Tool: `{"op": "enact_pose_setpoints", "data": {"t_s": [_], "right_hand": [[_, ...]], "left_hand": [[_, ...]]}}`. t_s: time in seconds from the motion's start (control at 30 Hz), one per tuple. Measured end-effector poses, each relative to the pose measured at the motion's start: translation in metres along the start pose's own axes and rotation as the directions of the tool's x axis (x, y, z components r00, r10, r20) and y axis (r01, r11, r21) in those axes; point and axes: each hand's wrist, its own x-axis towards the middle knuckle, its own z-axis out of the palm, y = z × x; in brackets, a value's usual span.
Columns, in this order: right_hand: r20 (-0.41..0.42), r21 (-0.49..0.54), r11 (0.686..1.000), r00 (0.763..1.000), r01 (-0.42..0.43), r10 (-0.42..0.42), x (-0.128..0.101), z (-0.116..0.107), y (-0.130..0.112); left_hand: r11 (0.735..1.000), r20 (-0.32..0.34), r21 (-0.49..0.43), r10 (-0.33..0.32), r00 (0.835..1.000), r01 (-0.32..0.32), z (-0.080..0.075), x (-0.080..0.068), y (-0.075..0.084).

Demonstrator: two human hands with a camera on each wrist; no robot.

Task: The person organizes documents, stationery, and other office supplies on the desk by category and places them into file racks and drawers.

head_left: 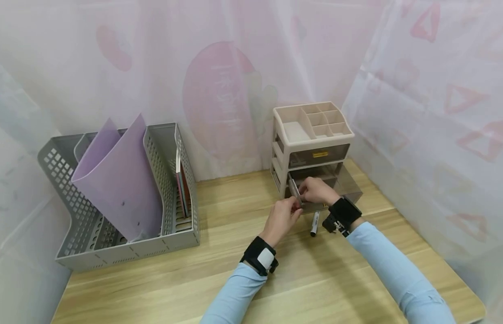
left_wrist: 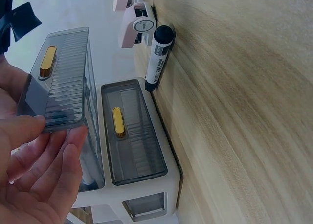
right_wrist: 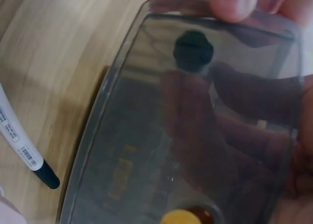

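Grey perforated plastic file rack (head_left: 113, 216) stands well left of the beige plastic drawer organizer (head_left: 312, 144). Its smoky transparent lower drawer (head_left: 324, 189) is pulled far out; the left hand (head_left: 281, 218) and right hand (head_left: 318, 190) both pinch its front edge. It could slip out and fall onto the white marker pen (head_left: 314, 223) just before the organizer.

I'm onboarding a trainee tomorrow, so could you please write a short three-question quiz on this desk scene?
1. True or false: the lower drawer of the beige organiser is pulled out.
2. What lies on the table just in front of that drawer?
A. scissors B. marker C. stapler
3. Which colour is the folder in the grey file rack?

Key: 1 true; 2 B, the marker; 3 purple.
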Motion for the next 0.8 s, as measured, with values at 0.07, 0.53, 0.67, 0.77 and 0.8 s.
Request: {"op": "enact_pose_setpoints", "data": {"t_s": [0.07,0.53,0.67,0.77,0.8], "right_hand": [[0.011,-0.025,1.0,1.0,-0.014,0.015,0.003,0.003,0.001],[-0.018,-0.058,0.998,1.0,-0.02,0.019,0.009,0.004,0.004],[-0.211,0.043,0.999,0.977,-0.002,0.011,-0.006,0.004,0.003],[-0.363,0.203,0.978,0.931,0.041,0.036,-0.028,0.003,-0.001],[-0.398,0.24,0.969,0.916,0.058,0.044,-0.035,0.003,-0.002]], "left_hand": [[1.0,0.001,0.003,-0.001,1.0,0.001,0.001,0.0,0.0],[1.0,-0.004,-0.016,0.003,1.0,-0.003,-0.001,0.0,0.0],[1.0,0.02,-0.022,-0.005,1.0,0.006,-0.001,0.001,-0.001],[0.999,0.028,-0.03,-0.01,1.0,0.011,-0.002,0.001,-0.001],[0.999,0.025,-0.032,-0.011,1.0,0.012,-0.002,0.001,-0.002]]}}
